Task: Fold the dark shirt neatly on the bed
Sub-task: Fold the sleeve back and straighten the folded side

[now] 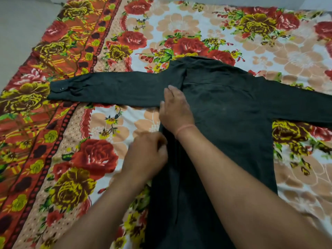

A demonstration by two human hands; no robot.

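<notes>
— Where's the shirt?
— The dark long-sleeved cloth shirt (224,108) lies spread across the floral-sheeted bed (100,159); my left hand (147,151) pinches its side edge; my right hand (177,112) presses it flat, fingers straight.

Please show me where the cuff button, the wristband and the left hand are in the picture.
cuff button (61,89): head view, on the centre of the button.
wristband (186,128): head view, on the band across the right wrist.
left hand (149,153): head view, on the back of the hand.
</notes>
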